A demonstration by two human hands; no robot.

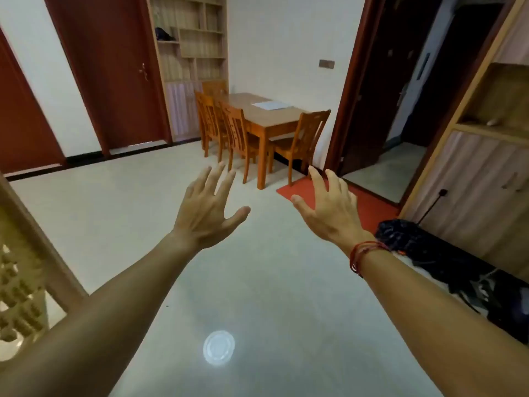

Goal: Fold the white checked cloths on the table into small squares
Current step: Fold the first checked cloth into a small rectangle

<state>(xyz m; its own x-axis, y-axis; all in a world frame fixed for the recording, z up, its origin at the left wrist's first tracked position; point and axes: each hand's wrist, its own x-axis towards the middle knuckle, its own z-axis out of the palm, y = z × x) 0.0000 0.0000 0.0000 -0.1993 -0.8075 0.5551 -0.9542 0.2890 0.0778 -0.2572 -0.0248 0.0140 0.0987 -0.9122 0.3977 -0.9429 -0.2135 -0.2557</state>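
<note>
A wooden dining table [274,121] stands across the room against the far wall. On its top lies a pale flat cloth [270,105], too far off to make out its pattern. My left hand [207,209] is stretched out in front of me, fingers spread, holding nothing. My right hand [330,209] is stretched out beside it, also spread and empty, with a red string band on the wrist. Both hands hang in the air over the floor, well short of the table.
Several wooden chairs [303,138] surround the table. A red mat [369,204] lies by the doorway on the right. Dark bags [446,262] sit on the floor at right, by a wooden cabinet [483,167]. A carved wooden rail [25,276] stands at left.
</note>
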